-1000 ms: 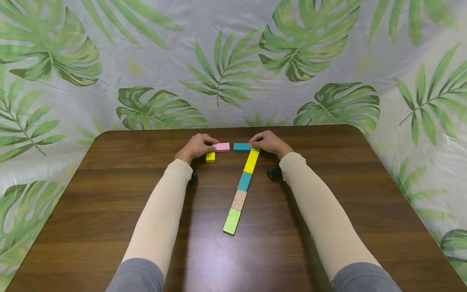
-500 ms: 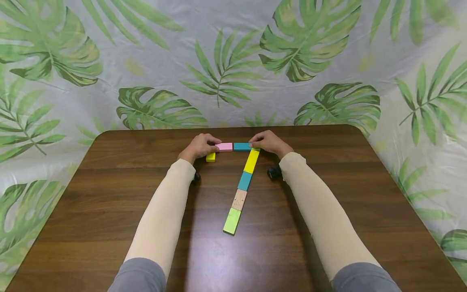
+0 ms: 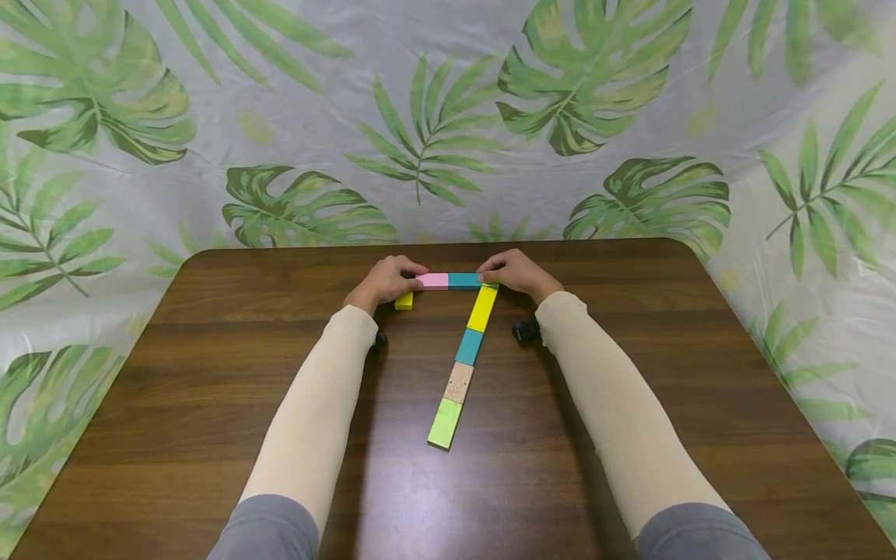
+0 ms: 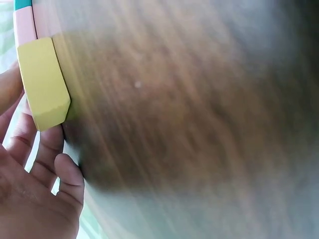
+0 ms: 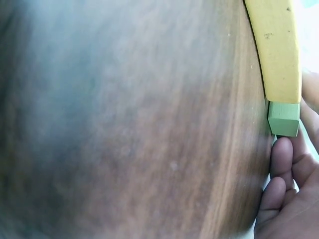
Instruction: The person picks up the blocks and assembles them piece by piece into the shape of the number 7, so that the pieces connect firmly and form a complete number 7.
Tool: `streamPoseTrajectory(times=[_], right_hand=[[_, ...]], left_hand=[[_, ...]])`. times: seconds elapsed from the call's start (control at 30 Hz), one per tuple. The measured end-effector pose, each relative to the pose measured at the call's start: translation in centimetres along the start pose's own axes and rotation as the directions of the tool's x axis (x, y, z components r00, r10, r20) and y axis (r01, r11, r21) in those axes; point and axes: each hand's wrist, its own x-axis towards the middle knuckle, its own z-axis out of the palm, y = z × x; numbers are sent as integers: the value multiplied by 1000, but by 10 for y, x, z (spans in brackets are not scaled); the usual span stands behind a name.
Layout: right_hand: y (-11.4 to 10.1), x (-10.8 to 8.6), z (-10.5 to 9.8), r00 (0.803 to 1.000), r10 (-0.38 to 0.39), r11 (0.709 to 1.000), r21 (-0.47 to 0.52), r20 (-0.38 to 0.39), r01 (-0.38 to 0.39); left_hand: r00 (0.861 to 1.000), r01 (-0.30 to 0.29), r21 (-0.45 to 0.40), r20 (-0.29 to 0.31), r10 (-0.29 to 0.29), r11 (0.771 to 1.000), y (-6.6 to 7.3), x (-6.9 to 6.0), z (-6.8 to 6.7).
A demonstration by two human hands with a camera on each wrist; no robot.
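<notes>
At the table's far side my left hand (image 3: 385, 281) pinches the left part of a pink block (image 3: 434, 281) between thumb and fingers. The pink block's right end meets a teal block (image 3: 463, 281). A yellow block (image 3: 404, 301) lies just in front of it, beside the left hand. My right hand (image 3: 518, 274) holds a green block (image 5: 284, 118) at the right end of this row, mostly hidden under the fingers in the head view. From there a slanted line comes toward me: a long yellow block (image 3: 483, 309), a teal block (image 3: 469, 347), a bare wood block (image 3: 459, 383) and a lime block (image 3: 445, 424).
The brown wooden table (image 3: 231, 373) has rounded far corners. A leaf-printed cloth (image 3: 448, 117) hangs right behind its far edge. Black wrist cameras (image 3: 526, 332) sit under both wrists, the right one close to the slanted line of blocks.
My left hand has slid the pink block to the right, closing the gap to the teal block. The right hand and the slanted line have stayed where they were.
</notes>
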Motion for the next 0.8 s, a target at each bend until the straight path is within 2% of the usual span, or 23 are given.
streamPoseTrajectory(times=[0.27,0.8], right_hand=[[-1,-1,1,1000,7,1000,5,-6,-7],[1,2,0,1000,-1,1000,1,-2,1]], left_hand=[[1000,-6,15,-15,6,1000,-1,2,2],[1000,2,20,-1,-2,1000,0,2,3]])
